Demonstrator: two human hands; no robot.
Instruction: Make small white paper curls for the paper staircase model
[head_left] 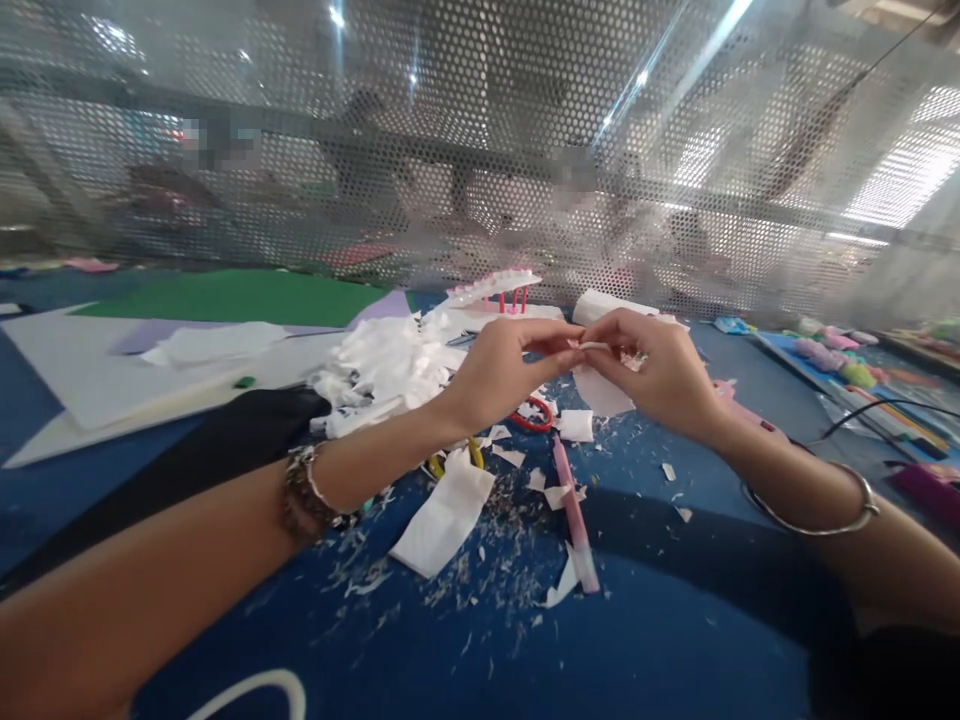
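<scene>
My left hand and my right hand meet above the table, fingertips nearly touching. Between them they pinch a thin white strip, apparently paper; most of it is hidden by the fingers. Below lie red-handled scissors, their blades hidden, and a small white paper square. Nearer me is a pink pen-like stick with paper scraps around it. A folded white tissue-like piece partly covers a yellow ring-shaped handle. Left of my left hand is a heap of crumpled white paper.
A small model with red posts stands behind my hands, before a perforated metal screen. Green sheet and white board lie left. At right are a tray with coloured lumps, pencils and a black cable.
</scene>
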